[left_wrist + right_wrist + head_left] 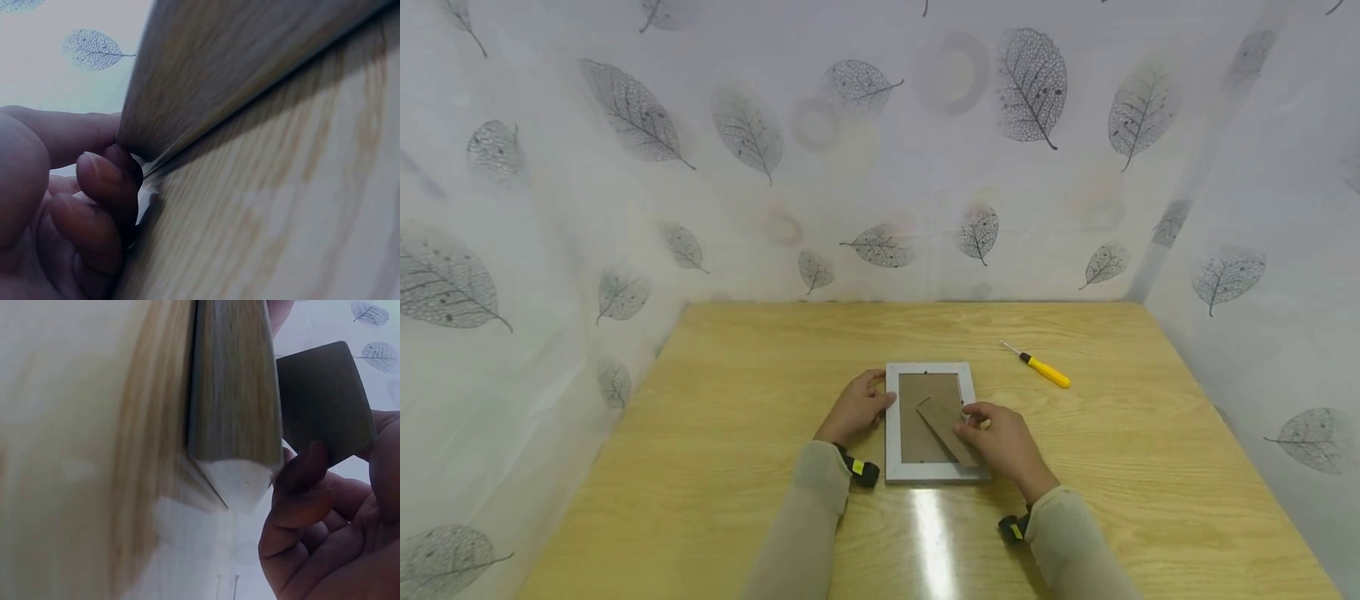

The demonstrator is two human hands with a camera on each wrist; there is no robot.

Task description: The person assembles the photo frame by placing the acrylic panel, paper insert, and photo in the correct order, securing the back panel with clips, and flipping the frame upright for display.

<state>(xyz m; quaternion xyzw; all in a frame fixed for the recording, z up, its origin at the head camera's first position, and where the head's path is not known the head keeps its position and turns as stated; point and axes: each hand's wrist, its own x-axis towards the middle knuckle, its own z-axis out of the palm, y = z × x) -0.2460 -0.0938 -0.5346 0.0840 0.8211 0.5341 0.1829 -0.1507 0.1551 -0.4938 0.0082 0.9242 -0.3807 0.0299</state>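
Observation:
A picture frame [892, 450] with a pale grey border lies face down on the table, its brown backing board [912, 442] showing. The flap-like stand [946, 423] on the back is lifted at its lower end. My left hand [854, 408] holds the frame's left side, thumb over the border; in the left wrist view its fingers [103, 181] are curled against the frame's side [194, 69]. At the right, my right hand [1006, 435] pinches the stand's edge between thumb and fingers. The right wrist view shows the dark stand [325, 400] raised beside the frame [240, 394].
A screwdriver [1047, 371] with a yellow handle lies behind and right of the frame, its tip pointing back left. The wooden table [737, 500] meets leaf-patterned sheeting [910, 183] at the back and sides. Wrist cameras [865, 473] sit on both forearms.

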